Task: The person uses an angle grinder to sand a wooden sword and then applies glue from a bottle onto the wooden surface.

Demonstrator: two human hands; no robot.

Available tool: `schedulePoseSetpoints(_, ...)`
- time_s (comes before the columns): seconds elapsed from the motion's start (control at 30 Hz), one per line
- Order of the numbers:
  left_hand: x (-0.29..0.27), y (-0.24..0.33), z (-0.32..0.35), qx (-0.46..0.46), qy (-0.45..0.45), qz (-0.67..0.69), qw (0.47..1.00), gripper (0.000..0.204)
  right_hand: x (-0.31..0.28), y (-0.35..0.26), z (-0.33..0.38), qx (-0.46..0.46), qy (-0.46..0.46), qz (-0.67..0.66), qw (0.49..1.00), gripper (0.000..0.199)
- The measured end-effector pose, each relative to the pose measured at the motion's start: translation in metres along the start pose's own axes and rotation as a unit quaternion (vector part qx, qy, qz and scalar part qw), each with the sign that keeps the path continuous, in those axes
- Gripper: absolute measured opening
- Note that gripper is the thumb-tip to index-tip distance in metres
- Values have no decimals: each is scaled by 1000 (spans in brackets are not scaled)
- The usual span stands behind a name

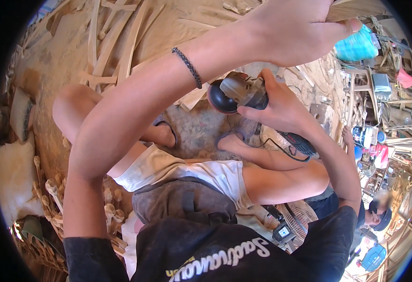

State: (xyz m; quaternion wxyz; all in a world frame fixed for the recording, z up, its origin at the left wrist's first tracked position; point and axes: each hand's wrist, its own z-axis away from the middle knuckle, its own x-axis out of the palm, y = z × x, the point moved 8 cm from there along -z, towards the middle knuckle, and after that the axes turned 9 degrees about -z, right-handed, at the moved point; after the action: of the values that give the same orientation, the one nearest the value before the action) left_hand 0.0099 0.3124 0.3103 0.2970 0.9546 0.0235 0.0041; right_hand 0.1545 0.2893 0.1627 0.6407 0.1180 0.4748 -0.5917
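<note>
My right hand is wrapped round the body of an angle grinder above the ground between my feet. A round black pad with a reddish rim is fitted to its head. My left forearm crosses the view, with a dark braided band on the wrist. The left hand is raised at the upper right, above and beyond the grinder. Its thumb points out to the right; the upper edge of the view cuts off the fingers, so whatever they hold, if anything, is hidden.
Long wood pieces lie on the dusty ground at the far left. Several carved wooden parts are heaped by my left side. A caged fan stands at my right, near another person. A turquoise bag lies far right.
</note>
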Motion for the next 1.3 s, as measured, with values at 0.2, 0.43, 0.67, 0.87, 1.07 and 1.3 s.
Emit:
schedulePoseSetpoints(0.2, -1, 3, 0, -69, 4, 20, 997, 28, -7, 1, -9, -33, 48, 57, 997, 89)
schedulePoseSetpoints(0.43, -5, -8, -2, -8, 16, 2, 1000, 28, -13, -5, -3, -28, 30, 23, 999, 89)
schedulePoseSetpoints(0.67, -8, -14, -3, -22, 14, 12, 1000, 28, -2, -9, -9, -69, 31, 35, 997, 84)
schedulePoseSetpoints(0.87, -11, -10, -6, -39, 12, 21, 999, 27, -19, -3, -11, -62, 81, 59, 993, 79)
schedulePoseSetpoints(1.07, -14, -8, -2, -25, 18, 5, 1000, 28, -11, -15, -9, -72, 34, 51, 996, 79)
schedulePoseSetpoints(1.3, -6, -13, -2, -39, 42, -18, 998, 29, -19, 2, -17, -85, 103, 103, 986, 81)
